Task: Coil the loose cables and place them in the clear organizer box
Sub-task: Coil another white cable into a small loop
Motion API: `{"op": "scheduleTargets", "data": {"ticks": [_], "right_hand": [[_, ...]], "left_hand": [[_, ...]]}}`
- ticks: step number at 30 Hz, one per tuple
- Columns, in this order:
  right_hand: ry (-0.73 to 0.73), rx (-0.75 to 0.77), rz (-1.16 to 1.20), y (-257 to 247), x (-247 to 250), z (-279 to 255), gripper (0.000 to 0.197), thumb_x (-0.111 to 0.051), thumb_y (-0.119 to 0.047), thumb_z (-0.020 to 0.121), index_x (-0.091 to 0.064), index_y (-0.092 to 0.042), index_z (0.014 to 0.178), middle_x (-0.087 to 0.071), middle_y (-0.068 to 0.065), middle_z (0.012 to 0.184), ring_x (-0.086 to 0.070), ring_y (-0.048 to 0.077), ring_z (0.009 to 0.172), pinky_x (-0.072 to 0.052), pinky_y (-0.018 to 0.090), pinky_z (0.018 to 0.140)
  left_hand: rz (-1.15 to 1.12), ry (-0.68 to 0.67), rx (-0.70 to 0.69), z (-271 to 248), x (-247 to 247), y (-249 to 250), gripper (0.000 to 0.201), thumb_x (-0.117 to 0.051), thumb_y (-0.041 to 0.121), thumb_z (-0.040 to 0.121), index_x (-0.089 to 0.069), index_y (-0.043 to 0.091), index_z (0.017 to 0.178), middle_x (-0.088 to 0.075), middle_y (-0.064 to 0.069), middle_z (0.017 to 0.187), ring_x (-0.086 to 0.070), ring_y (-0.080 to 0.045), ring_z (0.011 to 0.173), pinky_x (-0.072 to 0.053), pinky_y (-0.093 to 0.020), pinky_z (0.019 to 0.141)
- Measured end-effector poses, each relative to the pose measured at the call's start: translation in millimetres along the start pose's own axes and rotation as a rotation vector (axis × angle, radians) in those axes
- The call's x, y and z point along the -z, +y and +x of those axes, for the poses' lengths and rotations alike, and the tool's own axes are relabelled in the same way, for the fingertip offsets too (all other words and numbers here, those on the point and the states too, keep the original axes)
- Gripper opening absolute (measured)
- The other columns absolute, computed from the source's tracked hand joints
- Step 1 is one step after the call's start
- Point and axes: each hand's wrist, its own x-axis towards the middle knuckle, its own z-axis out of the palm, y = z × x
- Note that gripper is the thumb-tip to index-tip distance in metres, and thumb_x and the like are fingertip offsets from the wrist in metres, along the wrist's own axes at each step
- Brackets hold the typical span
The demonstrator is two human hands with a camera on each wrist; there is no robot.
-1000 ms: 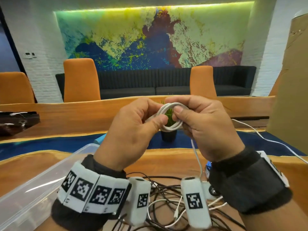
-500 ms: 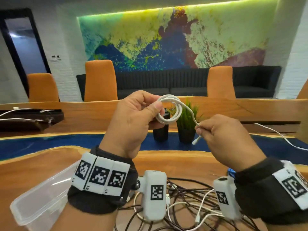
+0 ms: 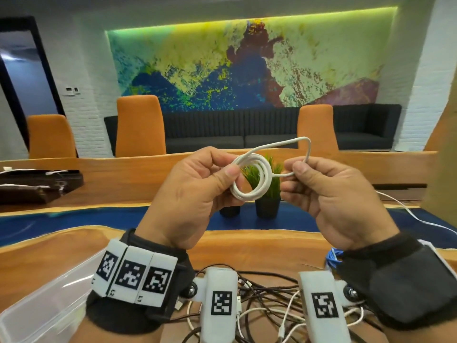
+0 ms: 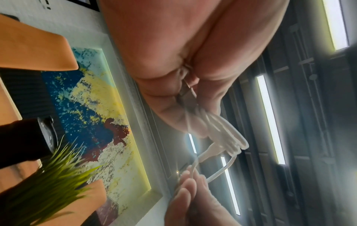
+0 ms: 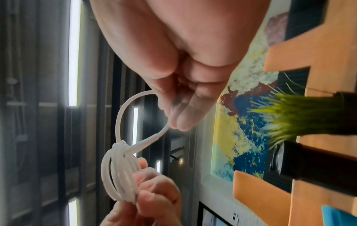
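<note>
- One white cable (image 3: 249, 180), wound into a small coil of several turns, held up in the air above the wooden table (image 3: 247, 246); a loose tail loops up out of the coil and comes back down to the right.
- Left hand (image 3: 188, 194): thumb and fingers pinch the left side of the coil.
- Right hand (image 3: 331, 194): thumb and fingertips pinch the tail just right of the coil; the plug end pokes through the coil.
- One clear organizer box (image 3: 42, 308), at the lower left on the table, lid off; what shows of its inside holds nothing.
- Many loose cables (image 3: 267, 300), black and white, tangled in a pile on the table below the wrists, outside the box.
- Two black pots on the blue strip behind the coil, one holding a green plant (image 3: 267, 179).
</note>
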Motion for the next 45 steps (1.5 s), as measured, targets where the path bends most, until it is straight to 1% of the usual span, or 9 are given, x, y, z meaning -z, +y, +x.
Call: {"op": "scheduleTargets", "data": {"ticks": [9,15,17,21,23,28,33,40,45], "right_hand": [[-0.28,-0.216,0.209,6.1,-12.1,-10.8,0.035,-0.055,-0.026,0.089,-0.07,-0.004,0.112,-0.067,0.013,0.098,-0.061,0.018,0.08,-0.049,0.03,0.062],[-0.498,-0.383,0.226,3.6,-10.7,-15.2,0.042,-0.063,-0.051,0.083,-0.066,-0.013,0.103,-0.057,0.007,0.096,-0.053,0.019,0.083,-0.04,0.033,0.066],[-0.523,-0.379,0.17,5.3,-14.6,-17.9,0.033,-0.069,-0.042,0.081,-0.064,-0.015,0.098,-0.06,0.009,0.094,-0.056,0.021,0.081,-0.046,0.032,0.064],[-0.418,-0.355,0.111,3.3,-19.6,-19.7,0.006,-0.066,-0.015,0.086,-0.064,-0.016,0.092,-0.057,0.008,0.073,-0.052,0.016,0.059,-0.046,0.026,0.051],[-0.348,-0.299,-0.003,2.0,-20.2,-19.3,0.01,-0.062,-0.008,0.089,-0.066,-0.015,0.094,-0.055,0.006,0.069,-0.048,0.016,0.057,-0.041,0.026,0.05],[-0.335,-0.255,-0.053,1.6,-27.9,-23.3,0.009,-0.06,-0.006,0.091,-0.058,-0.01,0.099,-0.063,0.011,0.075,-0.059,0.019,0.06,-0.054,0.029,0.052],[-0.294,-0.205,-0.203,-9.0,-14.9,-18.8,0.031,-0.063,-0.002,0.088,-0.059,-0.014,0.117,-0.064,0.01,0.071,-0.054,0.016,0.052,-0.047,0.027,0.048],[-0.066,0.093,-0.827,-24.3,14.4,-8.3,0.015,-0.064,-0.01,0.091,-0.073,-0.02,0.084,-0.066,-0.003,0.062,-0.053,0.007,0.051,-0.048,0.026,0.052],[0.123,0.34,-1.054,-33.6,36.0,-3.5,0.015,-0.064,-0.018,0.092,-0.068,-0.03,0.084,-0.065,-0.008,0.075,-0.059,0.01,0.071,-0.046,0.03,0.061]], "left_hand": [[0.124,0.007,-0.054,0.4,-6.1,-9.9,0.016,-0.058,0.019,0.087,-0.065,0.01,0.099,-0.074,-0.017,0.096,-0.071,-0.03,0.088,-0.059,-0.036,0.071],[0.447,0.082,-0.337,0.2,-11.3,-13.9,0.011,-0.06,0.012,0.094,-0.068,0.013,0.102,-0.073,-0.001,0.094,-0.07,-0.021,0.086,-0.059,-0.034,0.073],[0.531,0.094,-0.386,0.1,-13.6,-17.1,0.013,-0.06,0.011,0.094,-0.069,0.014,0.102,-0.071,0.006,0.092,-0.068,-0.015,0.085,-0.057,-0.029,0.071],[0.598,0.1,-0.435,0.8,-12.8,-18.8,0.013,-0.06,0.009,0.095,-0.068,0.013,0.104,-0.07,0.01,0.094,-0.066,-0.009,0.09,-0.053,-0.017,0.074],[0.604,0.119,-0.436,1.0,-13.7,-18.2,0.012,-0.06,0.013,0.094,-0.067,0.015,0.104,-0.07,0.01,0.095,-0.066,-0.008,0.09,-0.053,-0.016,0.074],[0.591,0.124,-0.441,-0.3,-14.9,-19.6,0.013,-0.06,0.011,0.094,-0.067,0.014,0.104,-0.07,0.011,0.095,-0.067,-0.008,0.09,-0.053,-0.016,0.073],[0.572,0.248,-0.409,2.9,-3.1,-12.2,0.013,-0.062,0.008,0.095,-0.067,0.019,0.097,-0.071,0.009,0.085,-0.066,-0.004,0.082,-0.049,-0.012,0.07],[0.258,0.3,-0.179,2.9,2.2,-2.2,0.014,-0.057,0.005,0.095,-0.067,0.016,0.095,-0.071,0.005,0.075,-0.066,-0.009,0.073,-0.056,-0.022,0.069],[0.501,0.292,-0.209,3.8,6.8,-9.8,0.011,-0.061,0.01,0.095,-0.069,0.018,0.095,-0.072,0.002,0.083,-0.068,-0.01,0.078,-0.055,-0.023,0.072]]}}
